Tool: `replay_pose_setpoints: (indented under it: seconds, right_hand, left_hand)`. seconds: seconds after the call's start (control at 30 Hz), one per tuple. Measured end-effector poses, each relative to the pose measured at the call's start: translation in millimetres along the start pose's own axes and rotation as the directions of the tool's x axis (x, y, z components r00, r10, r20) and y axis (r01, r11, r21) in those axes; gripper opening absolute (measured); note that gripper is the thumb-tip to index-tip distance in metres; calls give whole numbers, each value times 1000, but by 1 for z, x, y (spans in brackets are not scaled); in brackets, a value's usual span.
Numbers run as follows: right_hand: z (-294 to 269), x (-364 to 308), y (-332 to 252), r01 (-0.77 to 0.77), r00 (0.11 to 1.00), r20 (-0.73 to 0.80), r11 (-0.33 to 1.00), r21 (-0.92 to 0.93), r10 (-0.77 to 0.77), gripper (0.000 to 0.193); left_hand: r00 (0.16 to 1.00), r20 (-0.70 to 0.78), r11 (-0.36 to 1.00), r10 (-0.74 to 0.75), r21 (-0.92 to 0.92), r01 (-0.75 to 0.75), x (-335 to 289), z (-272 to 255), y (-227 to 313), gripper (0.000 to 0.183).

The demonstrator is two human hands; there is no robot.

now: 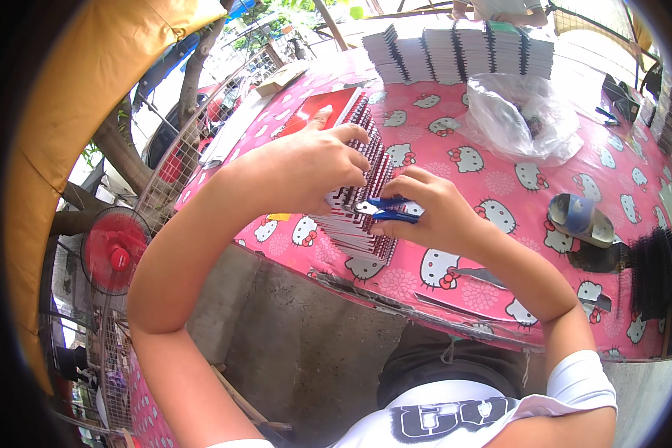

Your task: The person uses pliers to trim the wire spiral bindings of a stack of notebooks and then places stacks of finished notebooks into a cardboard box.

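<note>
A tall stack of spiral-bound notebooks (377,160) stands on the table, with a red cover on top and its coil edges facing right. My left hand (317,164) grips the top of the stack, its thumb on the red cover and its fingers curled over the coil edge. In my right hand (433,209) is a pair of blue-handled pliers (394,210). The metal jaws of the pliers touch or nearly touch the coil ends at the stack's near corner. Whether a wire is between the jaws is too small to tell.
A pink patterned cloth covers the table (493,179). Rows of bound notebooks (455,52) stand at the back, near another person. A clear plastic bag (526,119), a cut plastic bottle (581,219) and black coils (653,272) lie to the right. A red fan (118,254) stands left.
</note>
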State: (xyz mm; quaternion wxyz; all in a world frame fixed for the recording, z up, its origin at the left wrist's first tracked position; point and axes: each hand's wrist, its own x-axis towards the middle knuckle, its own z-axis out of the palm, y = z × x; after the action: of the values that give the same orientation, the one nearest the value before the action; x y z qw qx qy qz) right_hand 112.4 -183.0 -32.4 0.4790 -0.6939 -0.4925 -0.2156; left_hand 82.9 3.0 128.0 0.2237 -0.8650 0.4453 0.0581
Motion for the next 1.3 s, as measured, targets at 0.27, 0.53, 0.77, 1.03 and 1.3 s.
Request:
replay_pose_setpoints:
  seconds: [0.27,0.53,0.77,1.03,1.3]
  right_hand:
    - [-10,9,8,-793,609,610,395,463,507,45]
    - [2,-4,10,127,982,-118,975,-184,-150,44]
    - [-16,12,18,-874,461,768,77,480,445,44]
    - [-1,-14,13,-181,978,110,984,4,179,52]
    - [9,-10,22,-123,991,65,990,70,118,45]
  left_hand:
    - [994,-102,996,43,84,-35,-3,4,8,39]
    - [999,-27,1000,18,16,-17,-3,5,2,40]
    - [999,33,1000,2,19,-2,-3,4,2,46]
    - [962,219,944,-166,318,90,17,-1,37,44]
    - [980,129,938,-152,332,101,16,6,29,24]
